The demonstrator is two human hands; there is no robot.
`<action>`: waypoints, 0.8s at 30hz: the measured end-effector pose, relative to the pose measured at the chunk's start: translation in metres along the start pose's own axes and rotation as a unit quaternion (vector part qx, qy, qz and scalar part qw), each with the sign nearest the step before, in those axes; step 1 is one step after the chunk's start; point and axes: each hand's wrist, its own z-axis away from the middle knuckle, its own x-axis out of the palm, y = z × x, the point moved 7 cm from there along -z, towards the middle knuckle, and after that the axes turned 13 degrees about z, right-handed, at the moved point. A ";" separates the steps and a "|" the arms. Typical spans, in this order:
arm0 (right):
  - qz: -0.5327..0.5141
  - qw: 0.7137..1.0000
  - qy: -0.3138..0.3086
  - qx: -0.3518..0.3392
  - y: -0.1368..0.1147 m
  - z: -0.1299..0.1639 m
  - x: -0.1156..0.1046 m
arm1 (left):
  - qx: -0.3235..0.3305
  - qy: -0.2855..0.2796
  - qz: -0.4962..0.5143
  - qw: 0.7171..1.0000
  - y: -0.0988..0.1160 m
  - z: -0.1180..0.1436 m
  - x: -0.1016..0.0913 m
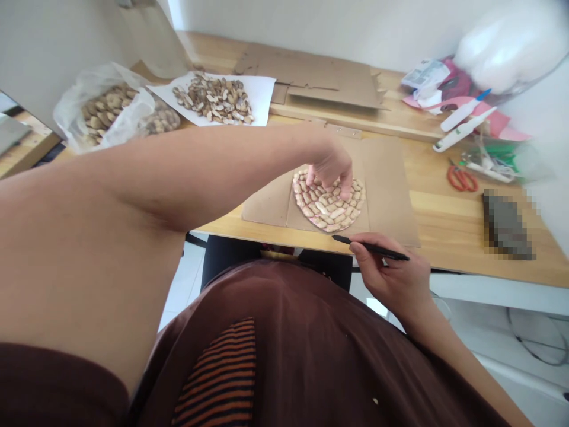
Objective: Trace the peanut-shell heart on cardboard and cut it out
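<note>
A rounded panel of peanut shells point(329, 213) set in rows lies on a flat piece of cardboard point(391, 184) near the table's front edge. My left hand point(332, 166) reaches across from the left, its fingers spread and pointing down onto the upper part of the shells. Part of the panel is hidden under that hand. In my right hand point(400, 273) is a black pen point(382, 250), held between thumb and fingers. The pen's tip points left, just off the panel's lower edge.
Back left are a plastic bag of peanuts point(104, 115) and a paper sheet point(262, 98) heaped with shells. Cardboard scraps point(320, 74) lie behind. To the right are orange-handled pliers point(462, 177), a white tube point(462, 130) and a blurred-out dark object point(507, 225).
</note>
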 end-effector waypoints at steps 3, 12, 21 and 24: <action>-0.083 0.994 0.009 0.069 0.015 0.005 -0.008 | -0.115 -0.125 -0.189 0.967 -0.019 0.009 0.015; -0.193 0.962 0.093 0.170 0.054 0.000 -0.009 | 0.197 -0.194 -0.367 0.888 0.006 0.032 -0.019; -0.233 0.944 -0.005 0.232 0.075 -0.014 0.036 | 0.049 -0.071 -0.136 0.987 -0.050 0.061 -0.078; -0.268 0.929 0.009 0.257 0.076 -0.019 0.042 | 0.055 -0.066 -0.061 0.994 -0.057 0.057 -0.071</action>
